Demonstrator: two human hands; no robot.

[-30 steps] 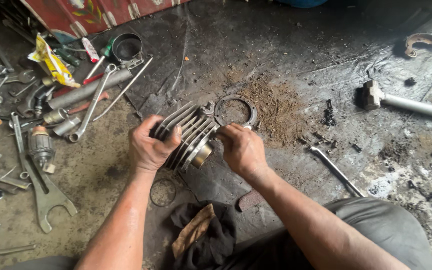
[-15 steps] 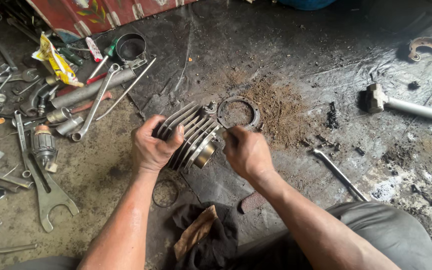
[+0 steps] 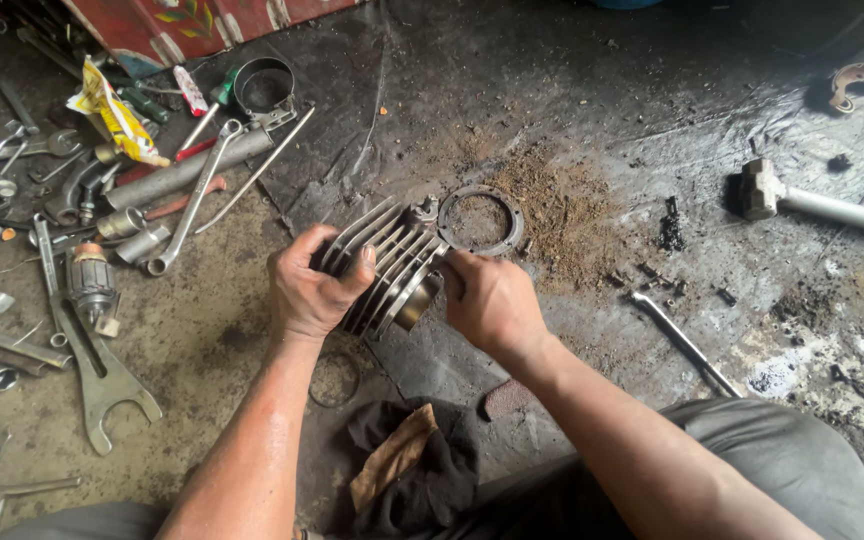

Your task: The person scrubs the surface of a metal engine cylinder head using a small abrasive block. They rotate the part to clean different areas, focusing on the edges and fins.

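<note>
Grimy, oil-stained concrete floor [image 3: 192,350], partly covered by black crumpled plastic sheet [image 3: 552,90]. Patch of brown sawdust-like dirt [image 3: 552,205] on sheet. Red painted panel with pale floral pattern [image 3: 182,25] along top edge. Scattered steel wrenches and tools [image 3: 62,210] at left. Metal-handled hammer [image 3: 812,205] at right. Dark rag [image 3: 407,465] at bottom. Diffuse daylight, soft shadows.

Your left hand [image 3: 310,290] covers near end of cylinder [image 3: 392,268]; your right hand [image 3: 492,300] hides its far rim, and whatever your fingers pinch there. Hammer [image 3: 812,205] handle cut off at right edge. Tools [image 3: 12,200] run off left edge. Rag [image 3: 402,465] partly under your arm.
</note>
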